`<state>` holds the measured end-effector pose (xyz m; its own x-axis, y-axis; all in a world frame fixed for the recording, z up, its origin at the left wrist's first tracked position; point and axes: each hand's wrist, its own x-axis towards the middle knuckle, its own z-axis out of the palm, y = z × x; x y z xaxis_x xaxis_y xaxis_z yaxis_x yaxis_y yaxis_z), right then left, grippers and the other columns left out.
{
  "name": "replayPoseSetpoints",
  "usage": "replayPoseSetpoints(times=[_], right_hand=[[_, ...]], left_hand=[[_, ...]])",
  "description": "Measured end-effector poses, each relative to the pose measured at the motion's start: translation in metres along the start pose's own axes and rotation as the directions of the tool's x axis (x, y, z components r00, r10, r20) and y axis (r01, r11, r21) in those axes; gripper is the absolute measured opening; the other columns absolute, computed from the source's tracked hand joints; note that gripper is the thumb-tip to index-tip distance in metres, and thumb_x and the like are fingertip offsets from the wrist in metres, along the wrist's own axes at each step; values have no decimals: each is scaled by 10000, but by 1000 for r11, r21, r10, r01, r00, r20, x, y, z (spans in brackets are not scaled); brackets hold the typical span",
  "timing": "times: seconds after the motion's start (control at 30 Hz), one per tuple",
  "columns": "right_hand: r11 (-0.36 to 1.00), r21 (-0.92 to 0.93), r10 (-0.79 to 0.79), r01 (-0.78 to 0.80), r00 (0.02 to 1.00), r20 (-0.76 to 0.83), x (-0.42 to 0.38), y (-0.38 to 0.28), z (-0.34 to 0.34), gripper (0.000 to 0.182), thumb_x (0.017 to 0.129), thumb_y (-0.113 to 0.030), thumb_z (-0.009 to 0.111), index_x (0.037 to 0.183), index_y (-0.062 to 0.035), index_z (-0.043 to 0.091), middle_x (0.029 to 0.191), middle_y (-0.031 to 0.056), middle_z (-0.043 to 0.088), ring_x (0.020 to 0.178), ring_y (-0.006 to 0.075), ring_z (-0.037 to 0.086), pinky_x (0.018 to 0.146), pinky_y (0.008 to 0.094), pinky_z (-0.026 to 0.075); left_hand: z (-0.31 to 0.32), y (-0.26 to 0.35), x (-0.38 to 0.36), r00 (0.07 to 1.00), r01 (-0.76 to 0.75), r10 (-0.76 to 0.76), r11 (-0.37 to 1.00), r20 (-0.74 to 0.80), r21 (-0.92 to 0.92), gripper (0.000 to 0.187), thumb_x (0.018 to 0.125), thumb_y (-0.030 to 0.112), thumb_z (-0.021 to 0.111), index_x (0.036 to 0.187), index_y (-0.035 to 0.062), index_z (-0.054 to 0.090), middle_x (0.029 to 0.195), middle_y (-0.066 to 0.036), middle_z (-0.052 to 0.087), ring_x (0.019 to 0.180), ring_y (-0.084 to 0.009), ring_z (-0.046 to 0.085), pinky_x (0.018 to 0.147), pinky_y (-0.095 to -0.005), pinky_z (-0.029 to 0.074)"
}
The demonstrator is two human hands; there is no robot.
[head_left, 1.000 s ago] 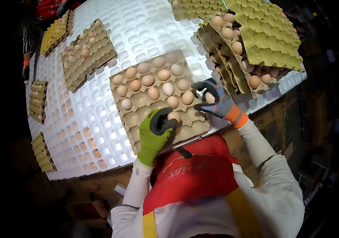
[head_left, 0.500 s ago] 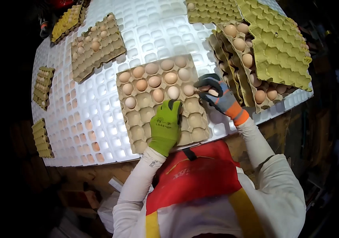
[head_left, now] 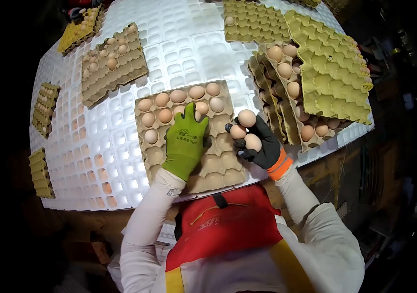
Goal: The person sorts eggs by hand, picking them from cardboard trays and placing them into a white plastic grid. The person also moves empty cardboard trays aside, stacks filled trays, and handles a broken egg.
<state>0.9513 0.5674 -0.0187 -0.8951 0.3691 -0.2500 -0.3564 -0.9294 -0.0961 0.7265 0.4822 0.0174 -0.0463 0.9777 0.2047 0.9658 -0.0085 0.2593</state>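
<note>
A grey-brown egg tray [head_left: 212, 164] lies before me, with eggs in its far rows and bare cups nearer me. My left hand [head_left: 186, 142], in a green glove, is over its middle. An egg [head_left: 198, 115] shows between its fingers; its palm side is hidden. Just right of the tray, my right hand [head_left: 263, 143], in a dark glove with an orange cuff, is palm up, its fingers curled round three eggs: an upper one [head_left: 246, 118], a middle one [head_left: 237, 131] and a lower one [head_left: 253, 142].
Stacked trays with eggs [head_left: 307, 132] stand at the right, partly under a tilted yellow-green tray [head_left: 333, 73]. Another brown tray [head_left: 120, 73] lies at the back left. Smaller-looking trays [head_left: 40, 173] line the left edge of the white dimpled table surface [head_left: 120, 161].
My right hand has turned palm up, showing three eggs. My left hand has moved farther up the tray. An egg has gone from the third row's right end. The view has shifted slightly.
</note>
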Motion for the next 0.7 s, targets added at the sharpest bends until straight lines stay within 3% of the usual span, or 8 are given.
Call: replayPoseSetpoints(times=[0.1, 0.23, 0.3, 0.33, 0.4, 0.43, 0.6, 0.7], right_hand=[[949, -275, -182, 153, 980, -84, -6, 18, 2, 446, 1081, -329, 460, 1466, -104, 443, 1360, 138, 561, 935, 209, 574, 695, 294, 525], [991, -40, -128, 128, 992, -1, -2, 28, 5, 414, 1084, -188, 460, 1482, -82, 411, 1387, 148, 541, 981, 205, 568, 729, 304, 523], [844, -478, -282, 244, 959, -7, -2, 42, 18, 415, 1069, -159, 492, 1469, -77, 418, 1374, 132, 547, 939, 190, 569, 729, 286, 513], [756, -601, -310, 258, 951, 18, 2, 50, 25, 428, 1053, -115, 507, 1469, -72, 416, 1376, 127, 547, 928, 182, 568, 735, 288, 516], [479, -855, -344, 200, 939, 27, 11, 64, 36, 515, 981, 20, 556, 1469, -58, 412, 1377, 116, 556, 916, 151, 564, 760, 290, 525], [493, -847, -320, 201, 947, 38, 20, 72, 38, 555, 950, 11, 610, 1468, -46, 420, 1358, 105, 574, 967, 153, 584, 817, 304, 533], [-47, -969, -212, 241, 946, 246, 81, 117, 63, 563, 905, -55, 713, 1425, -16, 501, 1269, 87, 636, 1062, 161, 620, 902, 321, 542], [254, -965, 20, -71, 997, -68, 149, 145, 96, 447, 914, -133, 711, 1329, -17, 593, 1062, 36, 675, 900, 108, 613, 771, 256, 520]], left_hand=[[25, -1, 6, 993, 19, -43, 978, 112, 206, 304, 732, 215, 772, 996, 121, 654, 1257, -112, 540, 1022, -285, 599, 686, -371, 551], [-9, -21, -5, 993, 62, -102, 878, -60, -475, 251, 835, 155, 725, 1071, 86, 675, 1056, -81, 629, 897, -236, 651, 670, -325, 528], [-24, -45, -27, 837, 543, -184, 153, 516, -826, 411, 998, 341, 627, 1317, 82, 614, 1248, -69, 629, 810, -133, 608, 635, -279, 510], [-13, -55, -48, 860, 486, -185, 8, 476, -874, 462, 1021, 395, 571, 1352, 74, 576, 1274, -107, 615, 784, -150, 589, 609, -267, 497], [-10, -67, -80, 838, 276, -35, -833, 544, -479, 577, 1052, 502, 444, 1431, 68, 483, 1351, -202, 558, 741, -205, 554, 559, -249, 480], [-12, -72, -92, 779, 153, -73, -941, 623, -303, 557, 1048, 489, 456, 1409, 68, 504, 1374, -225, 528, 755, -244, 562, 536, -270, 490], [-21, -128, -157, 884, 17, -110, -964, 454, -267, 571, 1054, 479, 447, 1436, 55, 469, 1342, -229, 539, 791, -217, 570, 572, -281, 517], [-32, -172, -195, 798, 64, -328, -787, 505, -613, 565, 1081, 459, 412, 1418, 7, 459, 1195, -138, 625, 722, -126, 556, 616, -249, 521]])
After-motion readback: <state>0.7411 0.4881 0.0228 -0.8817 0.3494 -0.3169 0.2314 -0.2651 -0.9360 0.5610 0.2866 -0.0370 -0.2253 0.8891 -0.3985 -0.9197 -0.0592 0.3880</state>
